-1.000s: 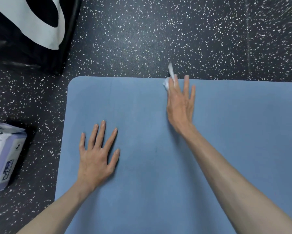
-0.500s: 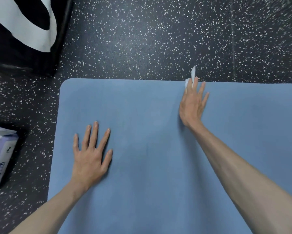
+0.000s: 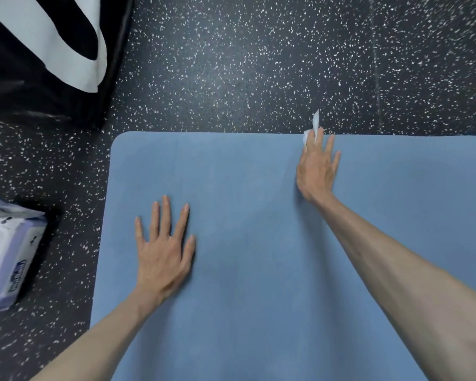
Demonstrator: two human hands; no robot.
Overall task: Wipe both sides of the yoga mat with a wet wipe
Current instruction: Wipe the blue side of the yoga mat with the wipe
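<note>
The flat, rounded-cornered blue yoga mat (image 3: 259, 257) is lying spread on the dark white-speckled rubber floor (image 3: 245, 64), its far edge running across the middle of the view and its far left corner showing. The right hand (image 3: 315, 171) is reaching to that far edge, palm down, fingers nearly straight and slightly fanned, pressing a small crumpled white wet wipe (image 3: 314, 127) against the mat; most of the wipe is lying hidden under the fingers, and a thin tail of it is sticking up past the edge over the floor. Whether the thumb is hooking the wipe cannot be told. The left hand (image 3: 164, 248) is resting flat on the mat nearer its left edge, fingers straight and spread, holding nothing and apparently steadying the mat. Judging by this, the step in hand is wiping the upper face along its far edge; doing it well probably means keeping the wipe bunched fully under the fingers, pressing evenly, working in overlapping passes from edge to edge, and keeping the left palm down so the mat is not creeping or wrinkling. The underside seems yet to be done. Off the mat's left edge, a white and blue soft pack of wipes (image 3: 8, 257) is sitting on the floor, and a black padded object with a white curved marking (image 3: 38, 50) is filling the far left corner of the view.
</note>
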